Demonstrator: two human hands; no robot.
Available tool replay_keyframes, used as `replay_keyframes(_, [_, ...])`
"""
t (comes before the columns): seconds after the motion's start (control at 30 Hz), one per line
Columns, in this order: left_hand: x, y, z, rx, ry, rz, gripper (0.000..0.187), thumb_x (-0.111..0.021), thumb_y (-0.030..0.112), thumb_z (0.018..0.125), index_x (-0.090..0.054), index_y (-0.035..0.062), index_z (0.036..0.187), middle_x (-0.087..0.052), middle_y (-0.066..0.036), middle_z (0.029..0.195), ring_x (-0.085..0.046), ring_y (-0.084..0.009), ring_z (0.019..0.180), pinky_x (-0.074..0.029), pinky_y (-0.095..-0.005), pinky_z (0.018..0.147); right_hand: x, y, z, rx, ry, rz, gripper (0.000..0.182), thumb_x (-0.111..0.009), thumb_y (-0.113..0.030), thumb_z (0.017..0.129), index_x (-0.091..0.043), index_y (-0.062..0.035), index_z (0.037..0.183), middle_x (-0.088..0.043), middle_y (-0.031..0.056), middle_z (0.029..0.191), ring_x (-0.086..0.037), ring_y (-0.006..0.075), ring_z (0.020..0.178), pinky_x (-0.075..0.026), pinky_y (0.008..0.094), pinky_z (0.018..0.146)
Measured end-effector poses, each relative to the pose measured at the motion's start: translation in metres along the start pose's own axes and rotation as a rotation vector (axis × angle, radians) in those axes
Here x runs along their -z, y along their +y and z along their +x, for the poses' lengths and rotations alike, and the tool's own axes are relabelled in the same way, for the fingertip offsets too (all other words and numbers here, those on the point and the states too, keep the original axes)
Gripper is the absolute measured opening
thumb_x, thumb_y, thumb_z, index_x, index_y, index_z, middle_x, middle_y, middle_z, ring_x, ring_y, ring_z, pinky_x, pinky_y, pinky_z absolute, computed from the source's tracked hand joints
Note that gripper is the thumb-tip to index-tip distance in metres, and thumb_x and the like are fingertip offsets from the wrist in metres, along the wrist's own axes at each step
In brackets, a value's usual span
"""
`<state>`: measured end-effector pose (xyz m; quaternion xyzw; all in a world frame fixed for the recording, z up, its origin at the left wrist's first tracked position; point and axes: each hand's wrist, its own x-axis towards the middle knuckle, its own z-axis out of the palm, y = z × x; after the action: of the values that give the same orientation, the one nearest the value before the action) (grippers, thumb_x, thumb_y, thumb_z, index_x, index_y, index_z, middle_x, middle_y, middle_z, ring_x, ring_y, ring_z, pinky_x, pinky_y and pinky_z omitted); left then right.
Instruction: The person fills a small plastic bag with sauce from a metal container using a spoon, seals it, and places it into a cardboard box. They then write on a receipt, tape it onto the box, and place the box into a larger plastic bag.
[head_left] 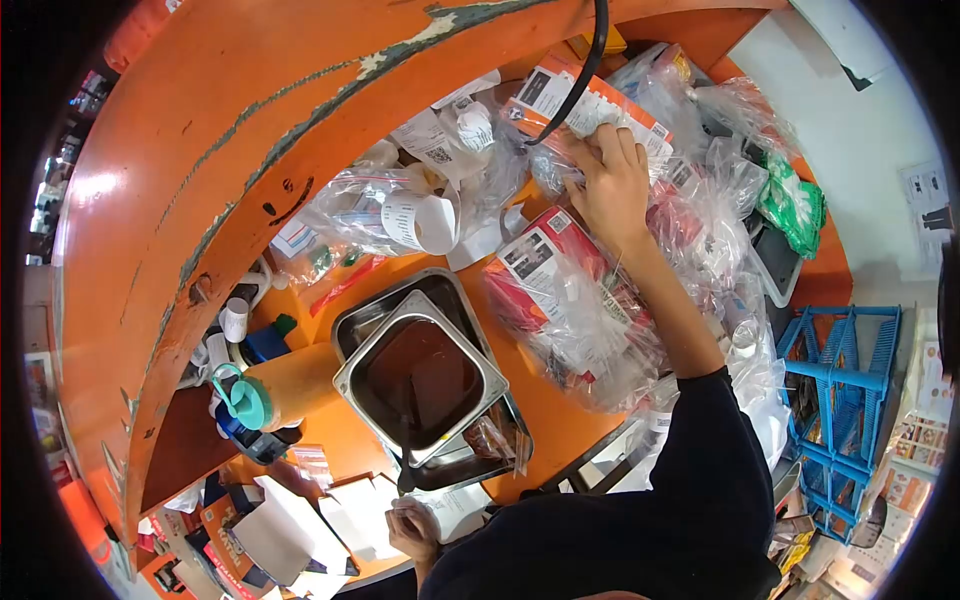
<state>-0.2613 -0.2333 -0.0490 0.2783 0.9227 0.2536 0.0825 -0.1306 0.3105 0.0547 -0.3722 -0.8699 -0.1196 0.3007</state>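
At the upper right, my right hand (pixel 612 185) reaches over the plastic-wrapped packages, its fingers curled against clear plastic beside an orange and white labelled package (pixel 590 100); what they grip is hidden. Below it lies a red package (pixel 550 265) in clear plastic with a white label. Low in the view, my left hand (pixel 412 532) is closed beside a white wrapped item (pixel 455 510), its fingertips partly hidden. Between the hands, a square metal container (pixel 345 382) of dark brown liquid rests on a larger metal tray (pixel 345 325).
A bottle with a teal lid (pixel 250 400) lies left of the metal container. Crumpled bags and paper labels (pixel 420 220) pile up under the curved orange edge (pixel 230 215). Blue wire-like racks (pixel 840 400) stand at right. A black cable (pixel 590 70) hangs at the top.
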Motion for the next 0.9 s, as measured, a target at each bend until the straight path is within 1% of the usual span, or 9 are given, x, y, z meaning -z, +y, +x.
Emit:
replay_keyframes(0.17, [0.0, 0.002, 0.002, -0.035, 0.018, 0.011, 0.025, -0.044, 0.019, 0.09, -0.051, -0.0022, 0.08, -0.049, -0.021, 0.071, -0.051, -0.0437, 0.06, -0.041, -0.0466, 0.052, 0.007, -0.003, 0.008, -0.021, -0.015, -0.007, 0.065, -0.079, -0.016, 0.053, -0.065, -0.0126, 0.116, -0.045, 0.0047, 0.093, -0.047, 0.0224, 0.094, -0.041, 0.0366, 0.073])
replay_keyframes(0.27, [-0.001, 0.005, 0.003, -0.06, 0.035, 0.017, 0.024, -0.044, 0.019, 0.09, -0.05, -0.002, 0.08, -0.049, -0.021, 0.071, -0.051, -0.044, 0.06, -0.041, -0.0465, 0.052, 0.015, 0.004, 0.033, -0.018, 0.003, 0.057, 0.06, -0.082, -0.031, 0.057, -0.064, -0.0112, 0.11, -0.055, 0.0071, 0.092, -0.056, 0.0255, 0.092, -0.047, 0.039, 0.071])
replay_keyframes(0.33, [-0.003, -0.001, 0.001, -0.051, 0.031, -0.001, 0.024, -0.045, 0.02, 0.089, -0.052, -0.0024, 0.082, -0.05, -0.021, 0.072, -0.052, -0.044, 0.061, -0.042, -0.0464, 0.053, 0.026, 0.005, 0.052, -0.261, -0.215, 0.233, 0.06, -0.08, -0.052, 0.062, -0.065, -0.0079, 0.1, -0.064, 0.0122, 0.079, -0.064, 0.0312, 0.077, -0.051, 0.0419, 0.067])
replay_keyframes(0.43, [0.003, 0.004, 0.002, -0.026, -0.001, 0.0, 0.025, -0.046, 0.021, 0.089, -0.053, -0.0025, 0.085, -0.052, -0.021, 0.074, -0.053, -0.0437, 0.062, -0.043, -0.0465, 0.054, 0.017, 0.008, 0.071, -0.228, -0.157, 0.083, 0.064, -0.072, -0.064, 0.066, -0.065, -0.0044, 0.086, -0.064, 0.0153, 0.065, -0.064, 0.0342, 0.061, -0.051, 0.0432, 0.062])
replay_keyframes(0.47, [0.002, 0.0, 0.001, -0.03, -0.002, -0.004, 0.025, -0.046, 0.021, 0.089, -0.053, -0.0025, 0.085, -0.052, -0.021, 0.074, -0.053, -0.0437, 0.062, -0.043, -0.0465, 0.054, 0.001, 0.023, 0.068, -0.144, -0.12, 0.013, 0.056, -0.073, -0.058, 0.068, -0.064, -0.0032, 0.074, -0.062, 0.0168, 0.061, -0.061, 0.0344, 0.057, -0.049, 0.0436, 0.057])
replay_keyframes(0.6, [-0.003, -0.008, -0.001, -0.031, 0.004, -0.011, 0.025, -0.047, 0.022, 0.089, -0.055, -0.0017, 0.087, -0.053, -0.02, 0.076, -0.054, -0.0427, 0.063, -0.043, -0.0459, 0.054, 0.005, 0.051, 0.046, -0.121, 0.088, 0.234, 0.041, -0.076, -0.04, 0.074, -0.061, -0.0027, 0.068, -0.058, 0.0154, 0.058, -0.058, 0.0311, 0.051, -0.045, 0.0396, 0.05])
replay_keyframes(0.67, [-0.005, -0.004, 0.0, -0.011, 0.016, -0.009, 0.025, -0.047, 0.023, 0.089, -0.055, -0.0014, 0.087, -0.053, -0.02, 0.075, -0.055, -0.0423, 0.063, -0.044, -0.0455, 0.054, 0.016, 0.059, 0.025, -0.298, 0.328, 0.355, 0.018, -0.075, -0.012, 0.074, -0.063, 0.0001, 0.068, -0.05, 0.0072, 0.053, -0.048, 0.0162, 0.047, -0.038, 0.0281, 0.047])
replay_keyframes(0.77, [-0.005, -0.005, -0.002, 0.026, 0.008, -0.084, 0.025, -0.047, 0.022, 0.09, -0.054, -0.001, 0.084, -0.053, -0.02, 0.073, -0.055, -0.0422, 0.062, -0.044, -0.0448, 0.054, 0.027, 0.059, -0.004, -0.308, 0.5, 0.331, 0.022, -0.075, -0.002, 0.069, -0.053, -0.0011, 0.063, -0.042, 0.0033, 0.053, -0.037, 0.013, 0.047, -0.03, 0.024, 0.046])
replay_keyframes(0.9, [-0.003, -0.002, 0.001, -0.044, 0.006, 0.005, 0.021, -0.045, 0.017, 0.089, -0.054, -0.0017, 0.085, -0.053, -0.021, 0.076, -0.055, -0.0426, 0.067, -0.044, -0.0458, 0.057, 0.032, 0.047, -0.018, -0.108, 0.541, 0.33, 0.024, -0.075, -0.005, 0.067, -0.052, -0.0034, 0.062, -0.046, 0.0075, 0.054, -0.042, 0.0198, 0.044, -0.032, 0.0291, 0.044])
